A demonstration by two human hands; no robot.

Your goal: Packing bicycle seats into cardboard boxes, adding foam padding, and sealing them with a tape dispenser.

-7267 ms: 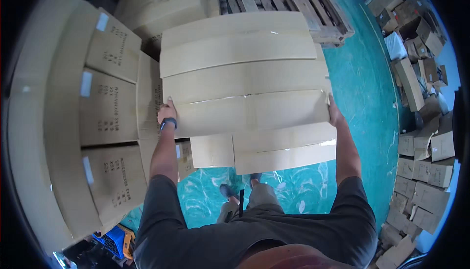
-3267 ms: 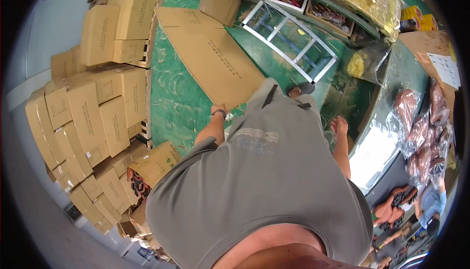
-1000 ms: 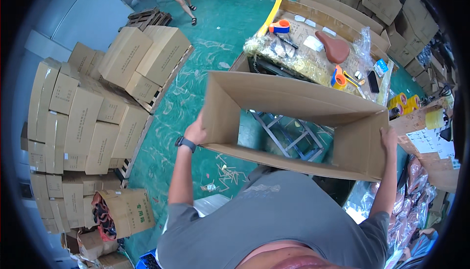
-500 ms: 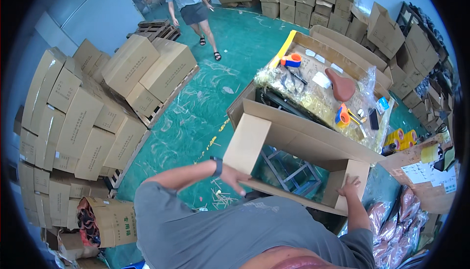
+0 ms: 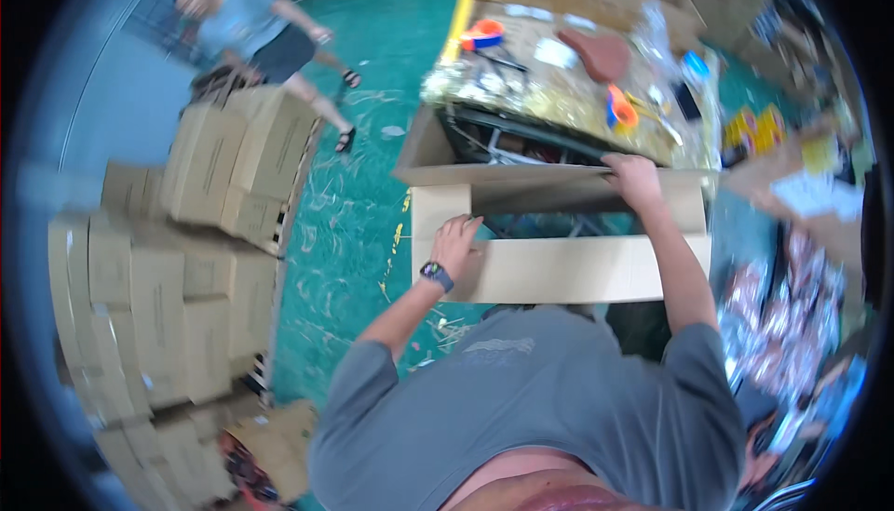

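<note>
An open-topped cardboard carton [image 5: 577,271] stands right in front of me, its near flap facing up and its interior showing as a dark gap. My left hand [image 5: 454,243] rests at the carton's near left corner, fingers stretched over the left end flap and thumb apart from them. Across the opening reaches my right hand [image 5: 636,183], its fingers bent over the top edge of the far flap. Beyond that flap, a dark frame-like object with light bars [image 5: 521,148] is partly hidden.
Behind the carton, a cluttered worktop holds a brown saddle [image 5: 601,53], orange-and-blue tape dispensers [image 5: 621,109] and a dark phone [image 5: 686,101]. Stacked cartons [image 5: 158,316] line the left. A person [image 5: 265,36] walks at far left. Plastic-wrapped brown items [image 5: 782,316] lie right.
My right hand has gone from the right end flap to the far flap. The left has shifted onto the near left corner. The near flap now shows broadly, and my view has turned.
</note>
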